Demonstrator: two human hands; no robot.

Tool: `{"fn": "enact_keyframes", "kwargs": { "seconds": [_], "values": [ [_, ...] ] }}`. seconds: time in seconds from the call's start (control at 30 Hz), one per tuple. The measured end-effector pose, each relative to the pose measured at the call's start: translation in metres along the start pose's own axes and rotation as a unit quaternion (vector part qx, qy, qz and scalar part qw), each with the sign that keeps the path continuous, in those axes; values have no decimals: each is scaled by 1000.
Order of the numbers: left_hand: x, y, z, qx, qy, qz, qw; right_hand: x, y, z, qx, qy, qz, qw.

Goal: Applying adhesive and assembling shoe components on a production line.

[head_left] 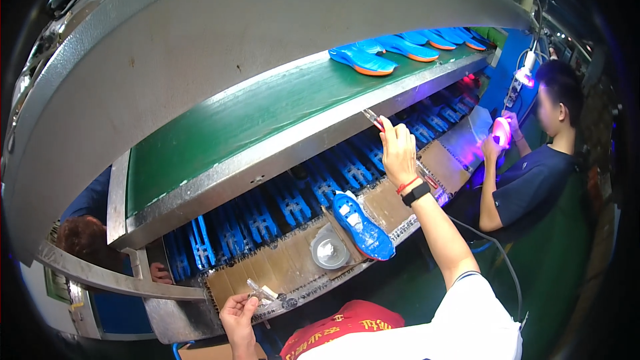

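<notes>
My right hand (399,153) is closed around a small pair of pliers (374,121) with red grips and metal jaws. It is raised beside the metal edge of the conveyor. Lower left, my left hand (239,313) is closed, thumb against fingers, at the cardboard's edge; what it pinches is unclear. Close to its fingertips lie a small clear item (257,288) and a whitish piece (269,293). Between my hands a blue shoe sole (363,228) with white patches rests tilted on the cardboard (300,251). Beside it stands a round grey bowl (320,258) with whitish contents.
Blue shoes with orange soles (373,63) sit on the green conveyor belt (200,150). Below it runs a row of blue slotted parts (291,205). At the right, a co-worker (533,177) holds a pink-lit piece under a lamp (525,77). Another person's head (89,240) shows at left.
</notes>
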State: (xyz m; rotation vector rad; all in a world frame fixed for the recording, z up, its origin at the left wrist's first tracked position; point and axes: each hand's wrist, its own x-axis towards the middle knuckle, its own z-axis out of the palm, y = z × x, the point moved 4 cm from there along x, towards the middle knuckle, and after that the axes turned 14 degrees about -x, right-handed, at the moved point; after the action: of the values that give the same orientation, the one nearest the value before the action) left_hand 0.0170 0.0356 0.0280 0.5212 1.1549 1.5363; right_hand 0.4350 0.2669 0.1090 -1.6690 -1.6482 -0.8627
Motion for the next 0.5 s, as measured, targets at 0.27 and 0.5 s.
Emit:
{"fn": "enact_keyframes", "kwargs": {
  "seconds": [0.27,0.5],
  "values": [
    [2,-8,-7,8,13,0,1000,10,12,33,-54,-13,-42,998],
    [6,-10,-1,-14,-5,-26,1000,-54,45,47,-141,-58,-128,980]
  ]
}}
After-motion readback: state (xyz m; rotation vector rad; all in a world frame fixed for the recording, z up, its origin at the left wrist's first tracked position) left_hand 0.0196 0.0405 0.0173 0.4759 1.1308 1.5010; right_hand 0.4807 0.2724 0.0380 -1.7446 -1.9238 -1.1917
